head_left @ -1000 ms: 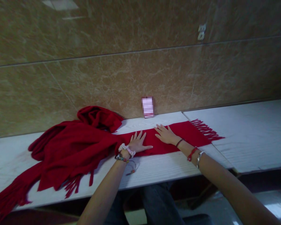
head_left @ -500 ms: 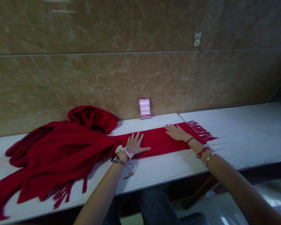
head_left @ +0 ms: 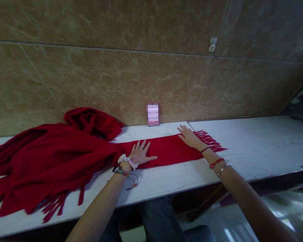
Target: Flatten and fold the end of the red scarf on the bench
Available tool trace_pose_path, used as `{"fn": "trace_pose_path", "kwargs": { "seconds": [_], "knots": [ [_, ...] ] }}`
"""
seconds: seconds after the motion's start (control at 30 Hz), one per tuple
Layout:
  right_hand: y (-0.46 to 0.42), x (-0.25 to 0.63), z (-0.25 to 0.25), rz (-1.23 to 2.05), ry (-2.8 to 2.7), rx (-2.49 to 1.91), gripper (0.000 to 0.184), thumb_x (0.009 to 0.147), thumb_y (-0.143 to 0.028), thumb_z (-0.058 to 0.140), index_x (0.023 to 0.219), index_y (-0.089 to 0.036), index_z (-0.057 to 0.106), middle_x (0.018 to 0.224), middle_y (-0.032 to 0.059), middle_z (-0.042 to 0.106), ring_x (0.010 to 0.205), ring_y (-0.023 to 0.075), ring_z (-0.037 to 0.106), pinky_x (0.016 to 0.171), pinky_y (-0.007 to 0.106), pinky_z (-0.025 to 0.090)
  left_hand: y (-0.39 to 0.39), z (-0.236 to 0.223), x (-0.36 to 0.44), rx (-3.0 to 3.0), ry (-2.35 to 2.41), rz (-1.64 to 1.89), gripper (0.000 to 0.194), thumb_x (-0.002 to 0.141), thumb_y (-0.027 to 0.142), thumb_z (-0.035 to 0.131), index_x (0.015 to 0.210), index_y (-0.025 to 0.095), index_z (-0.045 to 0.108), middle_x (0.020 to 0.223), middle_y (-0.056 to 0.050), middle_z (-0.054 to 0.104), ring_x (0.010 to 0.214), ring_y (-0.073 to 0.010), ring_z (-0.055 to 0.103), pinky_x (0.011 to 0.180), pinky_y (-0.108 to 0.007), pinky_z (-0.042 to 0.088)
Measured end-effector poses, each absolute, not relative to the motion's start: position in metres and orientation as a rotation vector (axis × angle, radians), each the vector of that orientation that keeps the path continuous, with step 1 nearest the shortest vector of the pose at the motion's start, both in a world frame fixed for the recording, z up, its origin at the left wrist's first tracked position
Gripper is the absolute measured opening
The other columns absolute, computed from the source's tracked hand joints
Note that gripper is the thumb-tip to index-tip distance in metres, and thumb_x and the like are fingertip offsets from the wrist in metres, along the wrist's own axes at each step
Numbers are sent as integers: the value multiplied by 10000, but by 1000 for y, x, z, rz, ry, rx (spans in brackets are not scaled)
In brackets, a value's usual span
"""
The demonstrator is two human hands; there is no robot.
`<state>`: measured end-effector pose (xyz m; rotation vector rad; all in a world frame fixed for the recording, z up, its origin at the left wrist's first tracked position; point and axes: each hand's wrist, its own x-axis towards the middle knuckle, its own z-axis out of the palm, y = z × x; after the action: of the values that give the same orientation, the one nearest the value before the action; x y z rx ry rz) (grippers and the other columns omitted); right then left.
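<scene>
Both your hands lie spread flat on the red scarf (head_left: 166, 149) stretched across the counter (head_left: 255, 144), left hand (head_left: 138, 154) at 9 o'clock of right hand (head_left: 190, 137), and uneven pressure could likely wrinkle the strip or drag the bunched heap (head_left: 53, 151) off the edge.

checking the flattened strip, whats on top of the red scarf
Both hands lie flat on the red scarf: left hand mid-strip, right hand near the fringe. The white table beneath is covered there.
</scene>
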<state>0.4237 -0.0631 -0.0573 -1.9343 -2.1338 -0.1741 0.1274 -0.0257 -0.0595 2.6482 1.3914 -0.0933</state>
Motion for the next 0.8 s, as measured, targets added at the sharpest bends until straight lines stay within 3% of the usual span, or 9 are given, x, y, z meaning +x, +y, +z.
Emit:
{"fn": "trace_pose_path", "kwargs": {
  "seconds": [0.17,0.33,0.63,0.73,0.8],
  "knots": [
    [-67,377,-62,128,-2487,-1638,546,924,-466,243,1417,-234,275,1492,74,238,1374,229,189,1081,495,215,-27,-59,127,2653,1388,-70,972,707,787,328,1447,177,168,1505,-127,96,1365,-384,42,1071,-527,140],
    [-68,384,-65,96,-2498,-1737,512,935,-432,221,1400,-239,317,1474,64,289,1358,228,240,1082,510,187,-28,-55,127,2656,1383,-130,985,698,787,348,1448,176,162,1509,-129,61,1363,-391,29,1076,-528,122],
    [-62,431,-63,-16,-2217,-1925,502,917,-343,329,1343,-91,413,1458,166,291,1353,255,248,1084,440,249,-34,-45,122,2689,1137,-120,1007,670,712,513,1451,220,112,1517,-121,66,1369,-380,5,1063,-583,85],
    [-68,414,-54,-9,-2245,-1700,494,900,-381,373,1324,-138,446,1482,122,252,1363,227,228,1093,423,252,-40,-35,125,2778,943,80,826,724,623,546,1393,203,302,1455,-137,271,1338,-319,210,1079,-483,178],
    [-74,395,-47,67,-2334,-1520,488,899,-399,375,1324,-172,449,1478,91,276,1348,191,271,1096,373,266,-44,-28,127,2814,771,194,613,756,576,548,1222,180,503,1261,-122,490,1172,-249,439,1008,-362,319]
  ]
}}
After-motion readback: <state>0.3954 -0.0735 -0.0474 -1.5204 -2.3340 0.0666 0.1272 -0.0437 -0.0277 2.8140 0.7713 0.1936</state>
